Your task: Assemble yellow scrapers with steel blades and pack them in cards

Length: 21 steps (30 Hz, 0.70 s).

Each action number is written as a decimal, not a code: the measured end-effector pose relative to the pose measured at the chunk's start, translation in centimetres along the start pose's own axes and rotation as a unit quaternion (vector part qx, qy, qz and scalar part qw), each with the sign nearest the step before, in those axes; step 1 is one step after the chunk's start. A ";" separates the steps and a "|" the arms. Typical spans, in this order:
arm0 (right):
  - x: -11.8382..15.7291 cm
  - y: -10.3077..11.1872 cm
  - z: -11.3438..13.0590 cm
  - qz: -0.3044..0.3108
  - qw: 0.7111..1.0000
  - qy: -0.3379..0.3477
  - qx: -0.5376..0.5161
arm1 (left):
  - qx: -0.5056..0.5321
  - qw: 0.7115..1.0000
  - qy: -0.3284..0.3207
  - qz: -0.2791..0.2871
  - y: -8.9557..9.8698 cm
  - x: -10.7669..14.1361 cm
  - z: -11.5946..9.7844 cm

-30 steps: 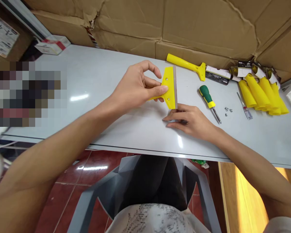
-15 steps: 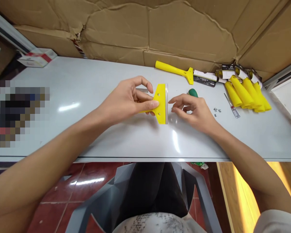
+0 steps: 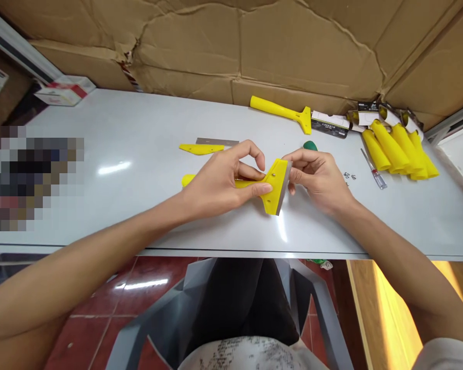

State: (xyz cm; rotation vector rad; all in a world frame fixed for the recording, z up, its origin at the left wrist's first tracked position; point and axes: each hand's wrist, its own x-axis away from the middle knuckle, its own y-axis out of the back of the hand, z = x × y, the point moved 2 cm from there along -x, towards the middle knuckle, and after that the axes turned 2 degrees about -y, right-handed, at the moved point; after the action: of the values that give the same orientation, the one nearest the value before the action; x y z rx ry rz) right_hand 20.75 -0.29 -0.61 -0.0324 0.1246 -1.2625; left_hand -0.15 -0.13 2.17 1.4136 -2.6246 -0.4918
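White table [image 3: 131, 139]; left hand [image 3: 224, 180] grips yellow scraper [image 3: 273, 187].

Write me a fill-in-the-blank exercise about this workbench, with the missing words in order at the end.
The left hand grips a scraper whose plastic head is ____ and whose blade is grey metal.
A clear-handled screwdriver lies to the ____ of the small silver metal parts.
A white cardboard box has a ____ stripe.
Beyond the right hand, a rounded ____ handle end shows.

yellow; right; red; green
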 end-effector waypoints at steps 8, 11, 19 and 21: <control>0.1 -0.7 -0.6 -0.020 0.998 -0.047 -0.036 | -0.022 1.000 -0.019 -0.010 -0.4 0.2 0.0; 0.3 -0.7 -0.6 -0.016 0.997 -0.064 -0.042 | -0.022 0.999 -0.020 -0.017 -0.4 0.2 0.0; 0.6 -0.8 0.0 -0.014 0.995 -0.085 -0.039 | -0.027 0.999 -0.020 -0.017 -0.5 0.2 0.2; 0.7 -0.9 0.2 -0.013 0.995 -0.090 -0.035 | -0.015 1.000 -0.020 -0.013 -0.5 0.2 0.2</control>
State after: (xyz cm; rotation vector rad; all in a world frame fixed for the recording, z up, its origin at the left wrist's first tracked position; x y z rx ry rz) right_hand 20.17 -1.20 -0.34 -0.2094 0.0129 -1.2744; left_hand 0.05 -0.46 1.78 1.4468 -2.6213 -0.5664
